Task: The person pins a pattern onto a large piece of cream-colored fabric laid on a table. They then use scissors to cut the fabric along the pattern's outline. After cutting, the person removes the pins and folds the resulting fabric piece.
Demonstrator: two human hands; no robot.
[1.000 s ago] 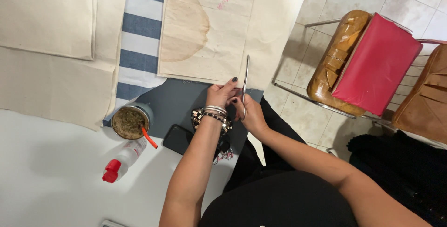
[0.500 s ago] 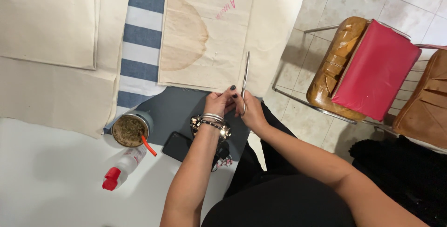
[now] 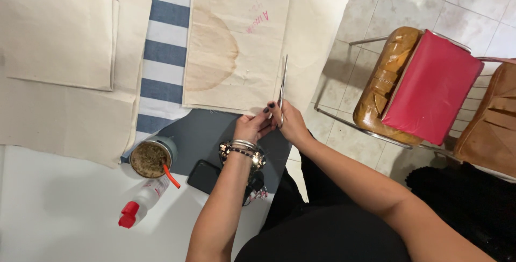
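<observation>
Right hand (image 3: 293, 124) curled tight round scissors (image 3: 282, 82), blades pointing away over the stained beige fabric (image 3: 236, 41). Left hand (image 3: 252, 126) just beside, fingertips pinched on that fabric's near edge. Nearby: round cup (image 3: 152, 157) with red straw, clear red-capped bottle (image 3: 141, 204), dark phone (image 3: 204, 176). Pink writing on fabric, upper right.

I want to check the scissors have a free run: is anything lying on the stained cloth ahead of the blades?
Nothing visible does. The scissors, held in the right hand with the left hand beside it, point up along the stained cloth; the cup, bottle and phone sit behind the hands.
</observation>
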